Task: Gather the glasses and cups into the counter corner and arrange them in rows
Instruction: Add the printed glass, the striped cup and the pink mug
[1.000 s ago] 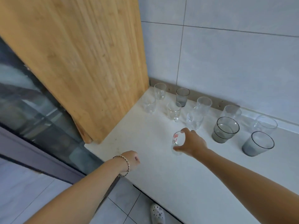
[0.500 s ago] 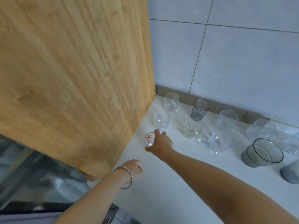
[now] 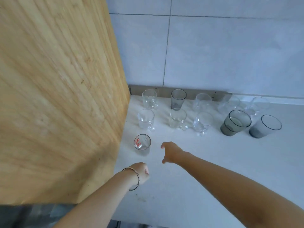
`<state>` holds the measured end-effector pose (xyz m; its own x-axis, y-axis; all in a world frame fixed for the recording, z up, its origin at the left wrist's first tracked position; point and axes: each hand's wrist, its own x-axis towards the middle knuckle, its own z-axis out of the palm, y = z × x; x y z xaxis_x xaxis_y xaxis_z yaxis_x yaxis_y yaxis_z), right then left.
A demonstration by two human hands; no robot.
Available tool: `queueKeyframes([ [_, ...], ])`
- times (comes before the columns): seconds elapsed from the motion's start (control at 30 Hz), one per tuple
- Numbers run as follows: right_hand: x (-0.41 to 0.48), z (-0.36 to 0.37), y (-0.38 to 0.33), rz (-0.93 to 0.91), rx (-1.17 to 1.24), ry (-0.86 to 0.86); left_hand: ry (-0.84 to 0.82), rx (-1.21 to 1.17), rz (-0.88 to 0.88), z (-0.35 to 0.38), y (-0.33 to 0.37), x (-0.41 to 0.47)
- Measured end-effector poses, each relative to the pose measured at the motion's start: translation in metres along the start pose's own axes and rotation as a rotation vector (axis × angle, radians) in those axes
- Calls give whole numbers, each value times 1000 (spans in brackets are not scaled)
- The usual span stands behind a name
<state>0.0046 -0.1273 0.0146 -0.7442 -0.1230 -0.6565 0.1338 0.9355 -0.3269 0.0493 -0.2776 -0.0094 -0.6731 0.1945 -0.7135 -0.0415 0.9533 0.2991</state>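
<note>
Red-printed glass [image 3: 142, 144] stands on the tabletop [image 3: 197, 178] near the corner, in front of a clear glass [image 3: 146, 119]. The right hand [image 3: 171, 152] hovers just beside it, grip apart, having released it since half a second ago. The left hand [image 3: 142, 172] is fisted, empty.

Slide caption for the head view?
Right hand open beside the red-printed glass by the wooden board; left hand curled, empty.

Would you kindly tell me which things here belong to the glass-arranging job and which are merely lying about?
Job: red-printed glass; clear glasses; grey tumblers; counter.
Lying about: wooden board; tiled wall.
</note>
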Motion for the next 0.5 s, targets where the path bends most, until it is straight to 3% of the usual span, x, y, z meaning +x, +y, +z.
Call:
queueKeyframes([
  [0.23,-76,-9,148,273,75,-33,-104,177,201,3,90,25],
  [0.5,-192,-22,330,565,333,261,-137,327,427,40,270,32],
])
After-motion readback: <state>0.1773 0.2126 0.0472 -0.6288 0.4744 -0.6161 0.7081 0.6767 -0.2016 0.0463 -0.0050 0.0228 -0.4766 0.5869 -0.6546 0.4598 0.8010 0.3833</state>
